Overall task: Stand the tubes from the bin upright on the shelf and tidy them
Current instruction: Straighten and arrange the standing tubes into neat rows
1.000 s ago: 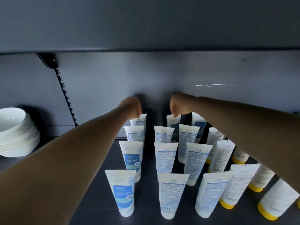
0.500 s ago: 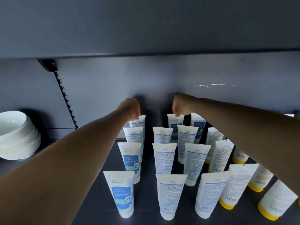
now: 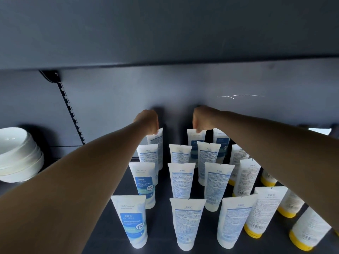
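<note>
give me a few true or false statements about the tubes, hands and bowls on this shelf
1. Both hands are at the back row of tubes. True: the left hand and the right hand each close on the top edge of a back-row tube.
2. The stacked white bowls sit to the right of the tubes. False: they sit to the left, beyond the left arm.
3. Some tubes have yellow caps. True: the yellow-capped tubes stand on the right side.
4. The front left tube lies flat on the shelf. False: it stands upright on its cap.
5. The left hand's grip is on a bowl. False: it is on the back-left tube.
</note>
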Motion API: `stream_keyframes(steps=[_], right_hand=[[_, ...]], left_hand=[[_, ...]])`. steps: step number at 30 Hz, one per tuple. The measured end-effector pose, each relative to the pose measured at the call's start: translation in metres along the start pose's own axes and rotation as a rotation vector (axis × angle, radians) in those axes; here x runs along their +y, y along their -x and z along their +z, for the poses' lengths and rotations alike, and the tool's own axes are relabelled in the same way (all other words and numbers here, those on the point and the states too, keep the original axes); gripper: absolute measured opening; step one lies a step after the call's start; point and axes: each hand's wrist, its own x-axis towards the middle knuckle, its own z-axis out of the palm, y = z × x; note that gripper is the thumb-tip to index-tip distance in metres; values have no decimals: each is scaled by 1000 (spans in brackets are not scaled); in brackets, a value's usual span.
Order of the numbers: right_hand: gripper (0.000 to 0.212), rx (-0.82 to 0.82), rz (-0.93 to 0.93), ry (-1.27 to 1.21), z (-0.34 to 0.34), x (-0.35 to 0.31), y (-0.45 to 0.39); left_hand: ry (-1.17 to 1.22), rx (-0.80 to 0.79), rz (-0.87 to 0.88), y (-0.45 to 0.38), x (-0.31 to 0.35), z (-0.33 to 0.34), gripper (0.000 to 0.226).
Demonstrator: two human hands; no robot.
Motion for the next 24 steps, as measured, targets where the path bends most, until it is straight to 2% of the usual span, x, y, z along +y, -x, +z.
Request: stream_keyframes(steps=[5, 8, 11, 17, 24], right_hand=[[32, -9, -2, 19, 0, 2, -2], [30, -4, 1, 21, 1, 1, -3], [19, -16, -3, 44, 1, 2, -5], [29, -20, 44, 17, -4, 0, -3], [28, -58, 28, 5, -6, -3, -9]], left_hand=[[27, -30, -9, 1, 6, -4, 29], [193, -127, -28, 0, 7, -7, 20], [224, -139, 43, 2, 7, -12, 24], [85, -193, 189, 3, 1, -13, 38], [-96, -139, 303, -3, -2, -11, 22]])
